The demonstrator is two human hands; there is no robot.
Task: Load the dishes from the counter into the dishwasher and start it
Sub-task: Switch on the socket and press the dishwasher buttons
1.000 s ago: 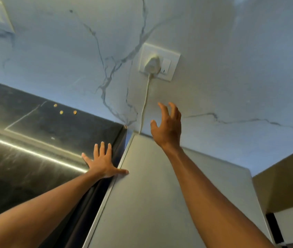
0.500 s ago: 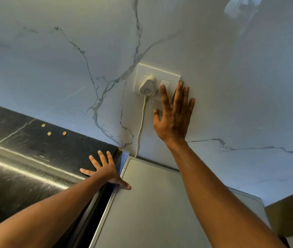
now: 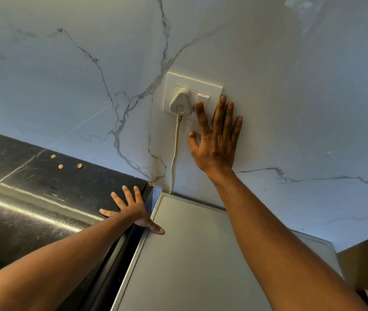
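R hand (image 3: 216, 140) flat on wall (image 3: 290, 108), fingers straight, index tip at switch (image 3: 203, 97). L hand (image 3: 133, 212) splayed on counter (image 3: 43, 187), holding nothing. Rocker prob. stiff; press w/ fingertip.

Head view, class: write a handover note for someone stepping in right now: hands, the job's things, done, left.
Right hand: open, straight fingers on the marble wall, index fingertip at the white rocker switch of the white socket plate.
Left hand: open, flat on the black stone counter, thumb on the grey appliance top.
Done: white plug is in.
Left: confirm the switch is on, start the appliance. Dishes not in view.
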